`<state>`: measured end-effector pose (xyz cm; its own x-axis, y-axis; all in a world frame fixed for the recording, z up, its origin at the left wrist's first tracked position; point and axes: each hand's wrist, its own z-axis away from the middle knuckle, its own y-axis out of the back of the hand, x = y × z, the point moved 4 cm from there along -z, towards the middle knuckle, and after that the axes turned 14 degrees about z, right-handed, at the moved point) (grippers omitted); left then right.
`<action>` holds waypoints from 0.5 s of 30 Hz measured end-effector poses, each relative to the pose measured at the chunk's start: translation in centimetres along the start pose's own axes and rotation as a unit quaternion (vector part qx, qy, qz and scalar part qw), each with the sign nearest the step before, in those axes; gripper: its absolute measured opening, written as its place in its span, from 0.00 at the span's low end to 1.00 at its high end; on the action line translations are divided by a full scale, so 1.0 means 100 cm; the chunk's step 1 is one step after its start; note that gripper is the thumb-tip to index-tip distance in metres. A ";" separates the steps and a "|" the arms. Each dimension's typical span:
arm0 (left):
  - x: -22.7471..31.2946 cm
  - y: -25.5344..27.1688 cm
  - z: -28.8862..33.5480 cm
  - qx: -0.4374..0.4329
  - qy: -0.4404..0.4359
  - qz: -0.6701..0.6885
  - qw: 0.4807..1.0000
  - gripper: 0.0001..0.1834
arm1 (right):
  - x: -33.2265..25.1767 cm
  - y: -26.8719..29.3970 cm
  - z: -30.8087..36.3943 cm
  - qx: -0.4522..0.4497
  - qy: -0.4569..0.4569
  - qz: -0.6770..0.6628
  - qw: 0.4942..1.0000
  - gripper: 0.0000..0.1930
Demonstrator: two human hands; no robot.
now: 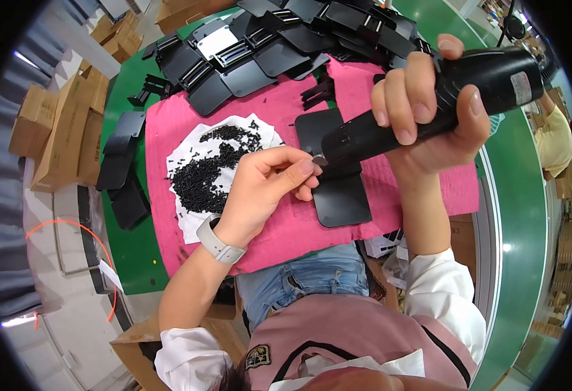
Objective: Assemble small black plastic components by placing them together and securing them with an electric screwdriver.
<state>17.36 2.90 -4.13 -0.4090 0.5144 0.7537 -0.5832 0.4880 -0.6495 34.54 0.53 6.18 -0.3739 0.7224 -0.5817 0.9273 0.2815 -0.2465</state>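
My right hand (429,120) is wrapped round a black electric screwdriver (367,135), its nose pointing left and down. At that nose my left hand (266,179) has thumb and fingers pinched together. Whatever lies between those fingertips is too small and hidden to make out. Beneath the tool lies a black bracket with two flat plates (342,202), partly covered by the screwdriver and my left fingers. To the left, many small black screws (198,182) are heaped on a white sheet (181,153). Pink padding (269,251) lies under all of this.
Black plate assemblies (276,55) are piled along the far side of the green table (136,260). More black plates (117,163) lie at its left edge, near a loose black bracket (149,89). Cardboard boxes (71,130) stand on the left. Another person (553,143) is at the far right.
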 end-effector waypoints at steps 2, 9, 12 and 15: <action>0.000 0.003 -0.001 -0.005 -0.019 -0.002 1.000 0.08 | 0.000 0.000 0.000 0.006 -0.006 -0.005 1.000 0.20; 0.004 -0.002 0.000 -0.007 -0.032 -0.048 0.998 0.12 | -0.002 0.001 0.004 0.056 -0.031 -0.012 0.998 0.20; 0.010 -0.013 0.004 -0.044 0.031 -0.030 0.998 0.21 | -0.007 0.007 -0.002 0.058 -0.064 -0.004 0.996 0.20; 0.009 -0.015 0.004 0.026 0.011 -0.222 0.975 0.28 | -0.016 0.013 -0.007 0.058 -0.110 0.066 0.990 0.13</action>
<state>17.58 2.34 -2.47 -0.0936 0.2764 0.9565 -0.7347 0.6292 -0.2537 36.34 0.19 7.32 -0.2555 0.5896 -0.7662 0.9652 0.1099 -0.2373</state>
